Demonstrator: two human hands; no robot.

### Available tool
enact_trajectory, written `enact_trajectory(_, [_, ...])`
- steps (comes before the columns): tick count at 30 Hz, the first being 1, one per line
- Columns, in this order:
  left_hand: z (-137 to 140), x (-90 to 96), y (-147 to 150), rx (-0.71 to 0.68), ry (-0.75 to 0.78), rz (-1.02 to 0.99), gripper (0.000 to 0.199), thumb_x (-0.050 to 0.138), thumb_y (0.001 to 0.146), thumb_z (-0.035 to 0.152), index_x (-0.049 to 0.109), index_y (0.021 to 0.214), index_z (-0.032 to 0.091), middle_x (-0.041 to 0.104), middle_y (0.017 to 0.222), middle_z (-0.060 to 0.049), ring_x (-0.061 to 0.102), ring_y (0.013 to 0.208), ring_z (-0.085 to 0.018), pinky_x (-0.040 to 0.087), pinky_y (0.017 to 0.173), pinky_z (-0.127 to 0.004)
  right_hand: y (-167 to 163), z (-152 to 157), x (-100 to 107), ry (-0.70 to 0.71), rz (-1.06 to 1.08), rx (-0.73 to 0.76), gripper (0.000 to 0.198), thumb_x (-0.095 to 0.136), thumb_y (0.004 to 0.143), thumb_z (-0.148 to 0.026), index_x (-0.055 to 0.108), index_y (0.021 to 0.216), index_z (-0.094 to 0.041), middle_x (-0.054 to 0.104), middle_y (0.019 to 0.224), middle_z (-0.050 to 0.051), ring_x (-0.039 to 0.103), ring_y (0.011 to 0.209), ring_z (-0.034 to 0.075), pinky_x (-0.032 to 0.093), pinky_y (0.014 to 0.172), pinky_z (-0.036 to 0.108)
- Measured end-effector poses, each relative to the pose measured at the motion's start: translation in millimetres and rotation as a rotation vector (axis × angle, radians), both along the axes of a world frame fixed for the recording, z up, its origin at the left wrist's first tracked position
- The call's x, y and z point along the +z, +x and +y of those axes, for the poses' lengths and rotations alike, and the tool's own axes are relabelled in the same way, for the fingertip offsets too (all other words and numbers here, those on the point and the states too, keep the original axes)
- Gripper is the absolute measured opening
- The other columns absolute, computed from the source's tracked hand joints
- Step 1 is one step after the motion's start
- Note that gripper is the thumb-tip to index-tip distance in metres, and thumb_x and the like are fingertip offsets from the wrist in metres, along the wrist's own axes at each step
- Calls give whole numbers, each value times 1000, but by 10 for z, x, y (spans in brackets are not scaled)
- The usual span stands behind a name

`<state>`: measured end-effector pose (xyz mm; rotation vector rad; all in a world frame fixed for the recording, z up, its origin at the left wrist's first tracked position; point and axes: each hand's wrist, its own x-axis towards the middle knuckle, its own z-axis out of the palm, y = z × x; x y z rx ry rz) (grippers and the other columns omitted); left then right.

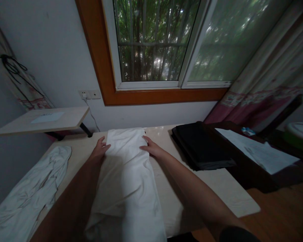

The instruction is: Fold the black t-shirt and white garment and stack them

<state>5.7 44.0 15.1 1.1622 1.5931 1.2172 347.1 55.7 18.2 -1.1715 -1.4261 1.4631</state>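
Observation:
A long white cloth [126, 178], folded into a strip, lies lengthwise on the pale table [164, 191] and runs off toward me at the bottom. At its far left edge is my left hand [100, 148], thumb touching the cloth and fingers apart. My right hand [151, 147] rests at the opposite edge, its thumb on top of the fabric and its fingers spread along the side. Small wrinkles cross the cloth, and shadow falls over its left half.
A crumpled white cloth [45, 181] lies to the left below a raised shelf [42, 121]. Folded black cloths [202, 144] are stacked on the right. Beyond them, a dark surface [244, 168] holds a whitish sheet [257, 151]. A window [156, 43] is ahead.

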Motion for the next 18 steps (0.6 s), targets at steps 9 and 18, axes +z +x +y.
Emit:
enact_trajectory(9, [-678,157,8,-288,-47,376,76,72,81,46,49,151,28,70,121,-6,65,118,-29,51,100,-41,30,-664,215,-177,-77,168,68,73,77,-22,57,143,-20,53,64,-9,32,44,5,22,43,18])
enact_trajectory(18, [-133,-1,137,-193,145,422,65,65,80,29,59,144,21,66,140,-8,59,132,-28,44,115,-42,-89,-249,114,-42,-132,-44,60,62,73,-14,67,133,-15,59,64,-5,43,46,9,34,47,21])
